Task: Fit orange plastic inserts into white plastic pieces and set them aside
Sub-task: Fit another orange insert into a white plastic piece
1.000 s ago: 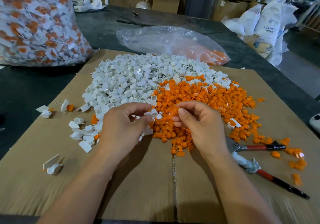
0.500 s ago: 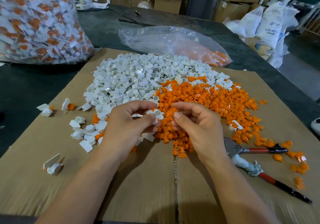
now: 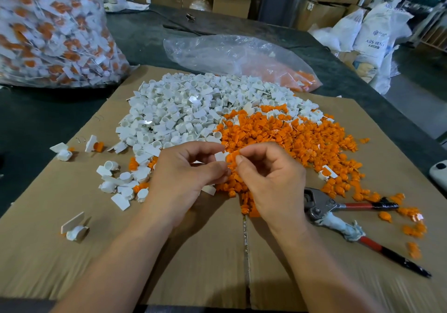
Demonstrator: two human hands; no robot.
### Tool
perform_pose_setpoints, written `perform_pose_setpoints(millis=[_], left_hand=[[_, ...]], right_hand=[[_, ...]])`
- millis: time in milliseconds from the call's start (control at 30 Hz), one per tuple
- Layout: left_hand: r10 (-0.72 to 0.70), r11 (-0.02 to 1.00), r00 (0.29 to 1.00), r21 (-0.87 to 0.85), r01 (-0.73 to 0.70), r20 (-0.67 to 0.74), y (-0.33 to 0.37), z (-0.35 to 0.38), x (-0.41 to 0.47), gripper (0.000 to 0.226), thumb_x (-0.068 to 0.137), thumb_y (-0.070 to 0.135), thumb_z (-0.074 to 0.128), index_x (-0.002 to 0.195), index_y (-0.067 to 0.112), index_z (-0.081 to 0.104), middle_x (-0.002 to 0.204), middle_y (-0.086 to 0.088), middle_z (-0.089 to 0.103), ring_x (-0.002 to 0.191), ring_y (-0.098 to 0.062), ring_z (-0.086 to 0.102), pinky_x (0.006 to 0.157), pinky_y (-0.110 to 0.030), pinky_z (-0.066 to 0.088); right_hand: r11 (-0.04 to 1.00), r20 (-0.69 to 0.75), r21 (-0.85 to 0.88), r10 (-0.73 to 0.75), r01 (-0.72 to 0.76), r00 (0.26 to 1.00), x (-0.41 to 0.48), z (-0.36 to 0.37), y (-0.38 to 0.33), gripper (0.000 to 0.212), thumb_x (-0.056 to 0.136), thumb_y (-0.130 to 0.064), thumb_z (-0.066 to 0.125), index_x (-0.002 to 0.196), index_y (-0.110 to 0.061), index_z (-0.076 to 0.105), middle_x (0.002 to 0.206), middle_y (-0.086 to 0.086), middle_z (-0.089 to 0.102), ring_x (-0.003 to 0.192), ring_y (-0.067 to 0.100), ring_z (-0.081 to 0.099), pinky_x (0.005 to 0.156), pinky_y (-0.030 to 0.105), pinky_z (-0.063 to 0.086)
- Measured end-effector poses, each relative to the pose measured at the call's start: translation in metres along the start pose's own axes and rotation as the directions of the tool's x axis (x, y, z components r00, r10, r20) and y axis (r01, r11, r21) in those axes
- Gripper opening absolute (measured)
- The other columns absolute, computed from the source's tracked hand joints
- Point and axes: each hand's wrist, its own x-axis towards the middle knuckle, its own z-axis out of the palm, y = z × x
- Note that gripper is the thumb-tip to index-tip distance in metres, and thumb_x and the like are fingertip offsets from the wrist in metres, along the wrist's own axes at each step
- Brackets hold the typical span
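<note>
The left hand (image 3: pixel 183 179) pinches a white plastic piece (image 3: pixel 220 156); the right hand (image 3: pixel 271 179) pinches an orange plastic insert (image 3: pixel 232 156) against it. A white heap (image 3: pixel 193 111) and orange heap (image 3: pixel 290 138) lie behind, red-handled metal pliers (image 3: pixel 338 207) beside.

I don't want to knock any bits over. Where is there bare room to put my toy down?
Bare cardboard lies between the left forearm and the right forearm, and at near left, beside the lone white piece. It is crowded where the pile of white pieces meets the orange inserts, and round the pliers.
</note>
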Motion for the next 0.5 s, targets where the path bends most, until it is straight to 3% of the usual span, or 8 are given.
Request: perform_pose_setpoints(millis=[333, 500], left_hand=[[0.034, 0.999, 0.999, -0.002, -0.034, -0.026, 0.0011, -0.0012, -0.0019, 0.029, 0.072, -0.013, 0.066, 0.079, 0.015, 0.069, 0.057, 0.001, 0.055, 0.051, -0.013, 0.064, 0.054, -0.015, 0.052], [0.075, 0.996, 0.996, 0.052, -0.073, -0.040, 0.0005, -0.0017, -0.0022, 0.030, 0.072, -0.012, 0.067, 0.078, 0.018, 0.068, 0.052, 0.007, 0.054, 0.051, -0.014, 0.061, 0.052, -0.013, 0.050]], right_hand=[[0.997, 0.048, -0.066, -0.040, 0.043, 0.998, -0.0013, -0.0008, 0.0040, 0.023, 0.076, -0.007, 0.068, 0.074, -0.029, 0.061, 0.061, -0.020, 0.059, 0.057, -0.007, 0.058, 0.053, 0.004, 0.041], [0.989, 0.041, -0.128, -0.068, 0.073, 0.997, -0.0021, 0.0013, 0.0050, 0.015, 0.073, -0.015, 0.066, 0.070, -0.028, 0.059, 0.056, -0.021, 0.055, 0.050, -0.004, 0.053, 0.048, 0.005, 0.038]])
